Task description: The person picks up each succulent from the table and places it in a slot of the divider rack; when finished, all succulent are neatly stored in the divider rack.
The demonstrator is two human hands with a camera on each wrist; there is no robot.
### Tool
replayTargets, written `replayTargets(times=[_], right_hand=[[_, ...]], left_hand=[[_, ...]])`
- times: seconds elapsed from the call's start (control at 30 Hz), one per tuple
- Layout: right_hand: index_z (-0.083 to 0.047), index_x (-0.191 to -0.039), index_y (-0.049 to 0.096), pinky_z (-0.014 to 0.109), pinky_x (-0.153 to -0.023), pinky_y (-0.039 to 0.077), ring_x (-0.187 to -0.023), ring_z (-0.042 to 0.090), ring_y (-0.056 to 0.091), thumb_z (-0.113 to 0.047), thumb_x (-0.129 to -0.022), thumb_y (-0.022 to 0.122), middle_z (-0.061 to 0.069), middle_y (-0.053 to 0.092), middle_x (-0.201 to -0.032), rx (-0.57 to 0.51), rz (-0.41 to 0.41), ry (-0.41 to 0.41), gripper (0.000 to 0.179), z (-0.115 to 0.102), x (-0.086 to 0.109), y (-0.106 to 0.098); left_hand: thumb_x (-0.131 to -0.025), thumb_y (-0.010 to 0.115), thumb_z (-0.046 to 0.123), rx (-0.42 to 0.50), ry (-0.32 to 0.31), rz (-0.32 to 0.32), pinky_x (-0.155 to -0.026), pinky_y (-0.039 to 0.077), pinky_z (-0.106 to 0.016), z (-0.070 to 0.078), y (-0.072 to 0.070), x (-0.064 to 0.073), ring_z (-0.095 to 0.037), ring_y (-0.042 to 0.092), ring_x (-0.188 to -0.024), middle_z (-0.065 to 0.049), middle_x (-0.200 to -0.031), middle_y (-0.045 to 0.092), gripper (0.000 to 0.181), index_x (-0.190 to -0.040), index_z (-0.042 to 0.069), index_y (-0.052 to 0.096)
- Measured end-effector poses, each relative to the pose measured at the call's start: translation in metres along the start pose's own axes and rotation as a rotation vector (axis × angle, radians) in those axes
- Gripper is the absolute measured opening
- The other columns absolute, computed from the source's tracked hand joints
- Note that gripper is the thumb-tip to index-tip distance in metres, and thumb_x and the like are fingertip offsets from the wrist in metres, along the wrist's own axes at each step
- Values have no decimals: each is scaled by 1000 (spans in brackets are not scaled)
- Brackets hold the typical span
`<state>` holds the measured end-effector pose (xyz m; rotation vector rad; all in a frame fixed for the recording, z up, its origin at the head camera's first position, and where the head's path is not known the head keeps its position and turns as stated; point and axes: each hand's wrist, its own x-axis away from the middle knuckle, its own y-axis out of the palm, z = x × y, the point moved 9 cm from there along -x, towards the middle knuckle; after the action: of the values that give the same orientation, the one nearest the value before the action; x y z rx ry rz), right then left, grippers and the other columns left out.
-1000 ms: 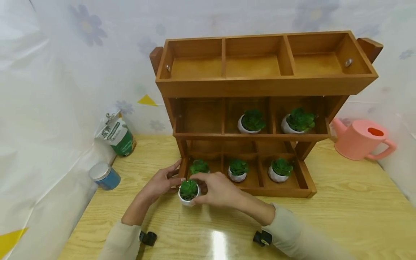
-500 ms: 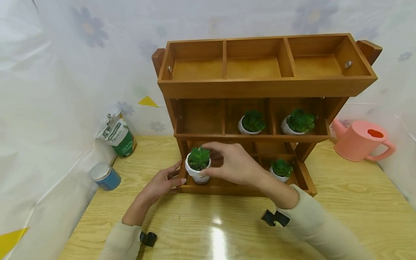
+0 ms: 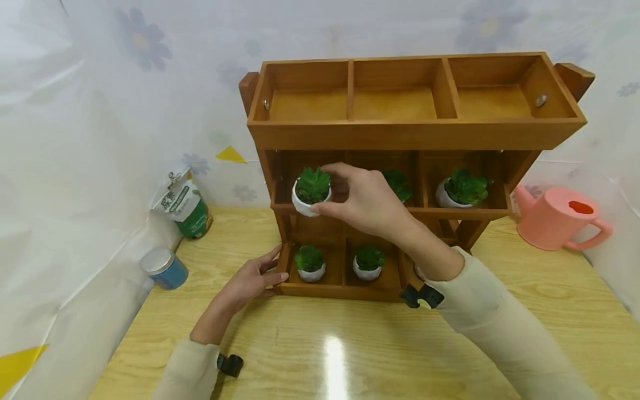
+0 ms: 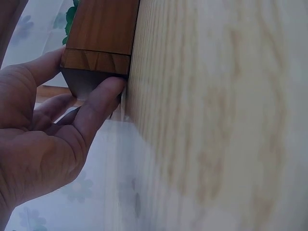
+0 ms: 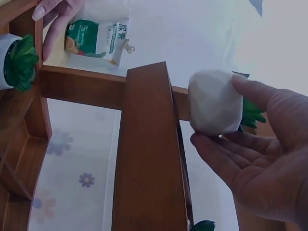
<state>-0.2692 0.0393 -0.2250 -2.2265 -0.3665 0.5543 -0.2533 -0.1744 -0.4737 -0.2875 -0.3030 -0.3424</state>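
Observation:
My right hand (image 3: pixel 372 203) pinches a small potted succulent (image 3: pixel 313 186) by its white faceted pot, between thumb and fingers. The plant is in front of the middle tier's left compartment, held over its front rail. In the right wrist view the white pot (image 5: pixel 215 103) is tilted, its green leaves mostly behind the hand. Low on the left, my left hand (image 3: pixel 250 283) grips the bottom corner of the wooden shelf (image 3: pixel 415 135); the left wrist view has thumb and fingers on either side of that tray corner (image 4: pixel 98 60). Two succulents (image 3: pixel 310 264) sit in the bottom left and middle compartments.
Another succulent (image 3: pixel 465 188) sits in the middle tier's right compartment; one beside it (image 3: pixel 398 183) is partly behind my right hand. A pink watering can (image 3: pixel 552 216) stands at right. At left are a blue jar (image 3: pixel 167 270) and a green-white bag (image 3: pixel 189 211).
My right hand has lifted the potted succulent from the tabletop, past the bottom tier, up to the middle tier's left side. The left hand has stayed at the shelf's corner.

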Motion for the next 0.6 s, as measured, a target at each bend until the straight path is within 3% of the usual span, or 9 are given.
replayTargets(times=[0.2,0.27,0.43,0.6], right_hand=[[-15,-142,57,37,-72,50,-77,21,63,-41,-88,80,3,69,-96,114,70,4,65,0,-23,0],[-15,-143,56,39,-74,52,-82,24,65,-38,-88,80,5,68,-103,154,79,-5,64,-1,-31,2],[-11,-146,52,49,-99,54,-120,31,64,-34,-89,80,11,61,-138,257,74,0,67,2,-46,10],[-7,-147,50,49,-97,54,-117,33,65,-35,-91,77,14,62,-136,344,43,28,67,3,-49,17]], left_hand=[[-99,68,25,11,7,-6,-98,55,-53,0,-1,1,-38,53,-136,-24,-165,24,77,-161,36,24],[-99,68,25,12,7,-7,-98,54,-53,0,-1,2,-38,52,-137,-24,-166,24,77,-161,35,24],[-99,68,26,1,14,-8,-98,55,-53,0,0,2,-39,51,-138,-24,-165,24,77,-161,35,24],[-99,68,25,4,15,-6,-97,55,-53,2,1,1,-39,52,-137,-24,-165,25,77,-161,35,25]])
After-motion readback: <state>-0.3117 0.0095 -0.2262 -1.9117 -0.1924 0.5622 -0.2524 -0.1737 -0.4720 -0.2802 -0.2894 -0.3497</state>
